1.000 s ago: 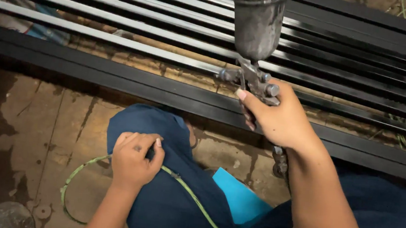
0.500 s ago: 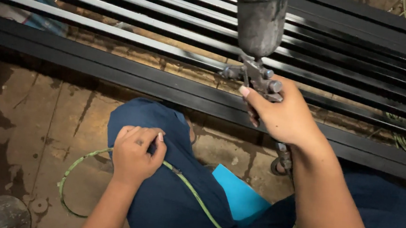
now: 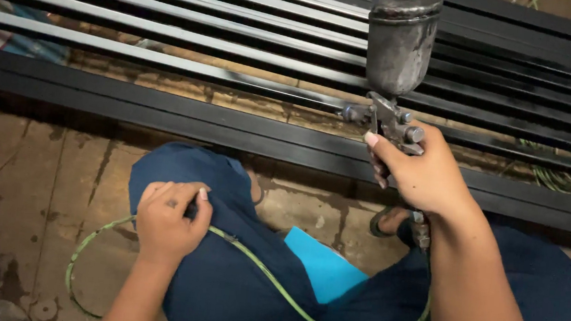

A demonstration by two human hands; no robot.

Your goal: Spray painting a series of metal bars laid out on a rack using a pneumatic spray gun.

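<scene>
Spray gun (image 3: 394, 115) sits upright in the right hand (image 3: 425, 176), whose grip is wrapped tightly round the handle, thumb near the rear knobs, nozzle facing the black metal bars (image 3: 233, 132) that lie across the floor (image 3: 15, 178). Its metal cup (image 3: 401, 43) on top probably makes it top-heavy and rigid, so the handle below is the sound place to hold. The left hand (image 3: 169, 220) pinches the thin, limp green hose (image 3: 274, 287) against the knee.
</scene>
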